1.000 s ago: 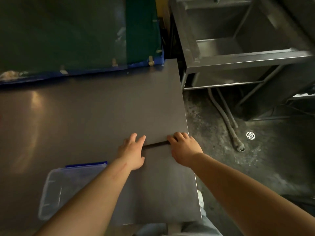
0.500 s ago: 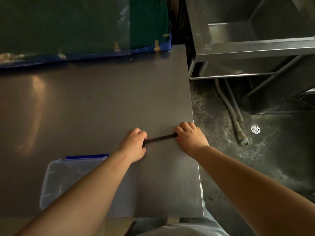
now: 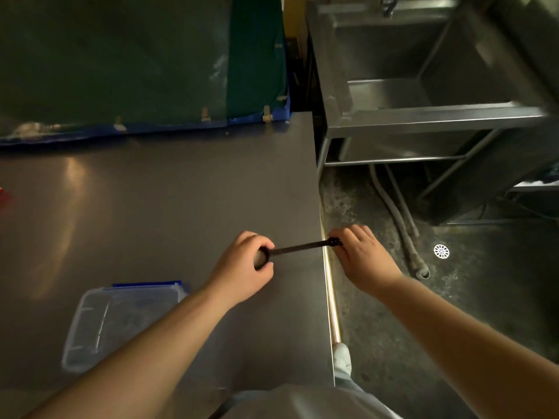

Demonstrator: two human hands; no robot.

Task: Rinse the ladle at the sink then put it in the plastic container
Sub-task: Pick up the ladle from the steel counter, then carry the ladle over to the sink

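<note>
A small black ladle (image 3: 298, 248) is held level just above the steel table (image 3: 169, 192), close to its right edge. My left hand (image 3: 245, 269) is shut around the bowl end, which it mostly hides. My right hand (image 3: 361, 257) pinches the tip of the handle, out past the table edge. A clear plastic container (image 3: 118, 322) with a blue lid under it sits on the table at the lower left, under my left forearm. The steel sink (image 3: 423, 95) stands at the upper right, across a gap of floor.
A green sheet with blue trim (image 3: 145, 71) borders the table's far side. Under the sink run grey hoses (image 3: 402, 219), and a round floor drain (image 3: 441, 251) sits in the wet concrete. A tap (image 3: 388, 4) shows at the sink's back. My shoe (image 3: 341, 356) is beside the table.
Both hands closed on the ladle and lifted it off the table, carrying it to the right; my right hand has passed beyond the table edge.
</note>
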